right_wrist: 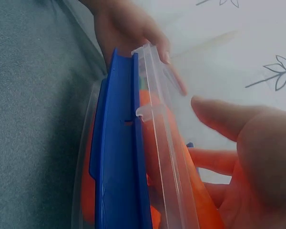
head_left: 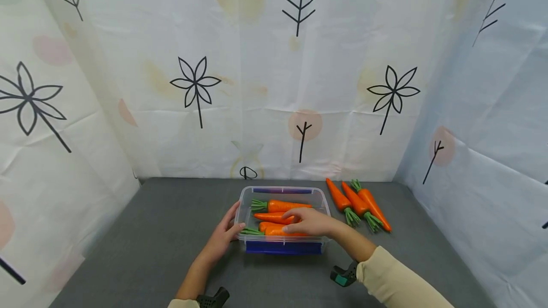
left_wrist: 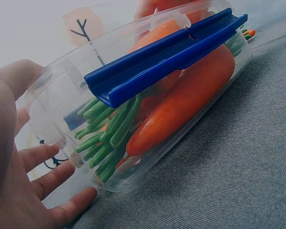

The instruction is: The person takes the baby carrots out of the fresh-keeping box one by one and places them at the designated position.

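Observation:
A clear plastic container (head_left: 323,203) with blue side latches (head_left: 282,247) sits without a lid on the grey table. Several orange carrots (head_left: 288,205) with green stem ends lie inside it. My left hand (head_left: 222,239) rests against the container's left end, its thumb at the rim and its fingers spread along the outer wall (left_wrist: 62,174). Over the right half of the container, my right hand (head_left: 314,222) reaches in among the carrots. Its thumb (right_wrist: 219,114) stands apart from the fingers, which are partly hidden behind a carrot (right_wrist: 200,195).
Three more carrots (head_left: 359,201) lie on the table (head_left: 180,222) just right of the container, two with their stem ends toward me. Patterned white cloth walls (head_left: 257,146) close off the back and both sides.

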A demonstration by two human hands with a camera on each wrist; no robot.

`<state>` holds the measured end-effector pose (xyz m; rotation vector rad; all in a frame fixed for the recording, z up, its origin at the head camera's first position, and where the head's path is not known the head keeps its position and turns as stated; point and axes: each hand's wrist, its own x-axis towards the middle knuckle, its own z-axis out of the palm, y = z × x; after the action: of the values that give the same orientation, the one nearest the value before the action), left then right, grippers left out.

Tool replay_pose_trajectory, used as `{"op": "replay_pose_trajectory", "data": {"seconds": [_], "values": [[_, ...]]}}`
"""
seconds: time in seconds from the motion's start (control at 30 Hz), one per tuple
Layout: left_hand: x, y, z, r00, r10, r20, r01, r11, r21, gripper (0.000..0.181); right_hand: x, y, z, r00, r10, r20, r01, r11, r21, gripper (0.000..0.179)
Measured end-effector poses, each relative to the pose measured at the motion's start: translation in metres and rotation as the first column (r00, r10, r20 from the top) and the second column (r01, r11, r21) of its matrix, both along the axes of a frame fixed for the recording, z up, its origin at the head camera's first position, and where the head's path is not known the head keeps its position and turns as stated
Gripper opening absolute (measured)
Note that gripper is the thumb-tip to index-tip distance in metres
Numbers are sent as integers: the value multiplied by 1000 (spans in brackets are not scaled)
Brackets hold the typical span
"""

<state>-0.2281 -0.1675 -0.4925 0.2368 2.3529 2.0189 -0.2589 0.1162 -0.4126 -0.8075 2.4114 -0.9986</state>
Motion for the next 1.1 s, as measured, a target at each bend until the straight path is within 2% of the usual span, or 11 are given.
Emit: {"op": "replay_pose_trajectory", "data": {"seconds": [0.23, 0.33, 0.47, 0.7, 0.9, 1.1], "values": [[-1, 0, -2, 1000, 5, -1, -5, 1000, -17, 63, 1, -1, 2, 997, 14, -73, -14, 1000, -2, 36], [-2, 0, -1, 1000, 0, 2, 0, 1000, 0, 62, 2, 1, 3, 994, 3, -106, -4, 1000, -8, 33], [0, -1, 1, 1000, -12, -6, 12, 1000, 20, 62, 2, 5, 8, 991, -32, -128, 28, 999, -33, 30], [-1, -3, -2, 999, -17, -28, 18, 999, 39, 62, 0, 19, 19, 985, -83, -155, 69, 993, -91, 27], [-2, -3, -6, 1000, -11, -18, 11, 1000, 14, 61, -2, 33, 23, 969, -156, -190, 131, 982, -138, 29], [-1, -3, -4, 1000, -12, -4, 12, 1000, -17, 62, -3, 48, 27, 950, -238, -204, 198, 960, -200, 33]]}}
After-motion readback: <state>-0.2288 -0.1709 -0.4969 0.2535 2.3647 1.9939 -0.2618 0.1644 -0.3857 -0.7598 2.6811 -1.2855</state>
